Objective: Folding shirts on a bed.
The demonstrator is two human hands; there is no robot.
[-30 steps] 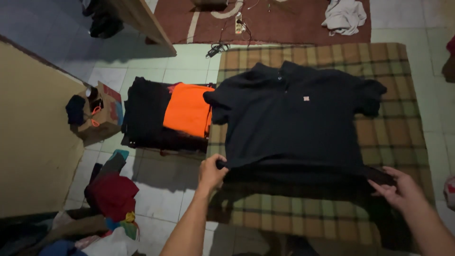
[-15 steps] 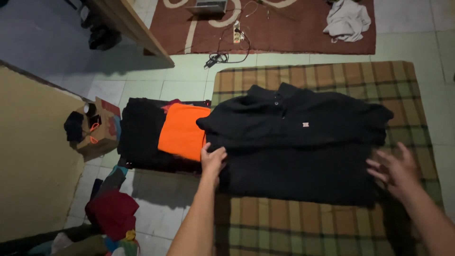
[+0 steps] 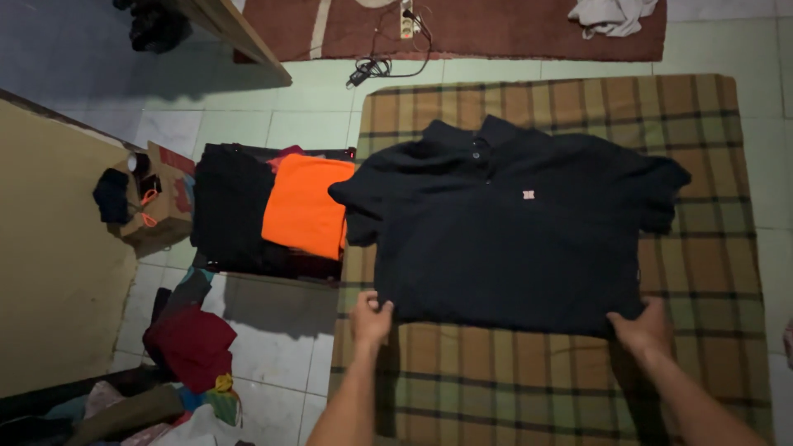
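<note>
Hands [image 3: 372, 318] now at flattened shirt's [image 3: 504, 231] hem.

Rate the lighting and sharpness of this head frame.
Head view: dim overall, with the black shirt nearly featureless; the hands, left and right, are reasonably sharp at its hem; deep shadow falls on the plaid mat below the arms; the orange cloth reads clearly; no glare.

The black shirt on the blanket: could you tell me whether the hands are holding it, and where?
Yes. The left hand and right hand each grip a bottom corner of the black shirt, at its hem.
</note>
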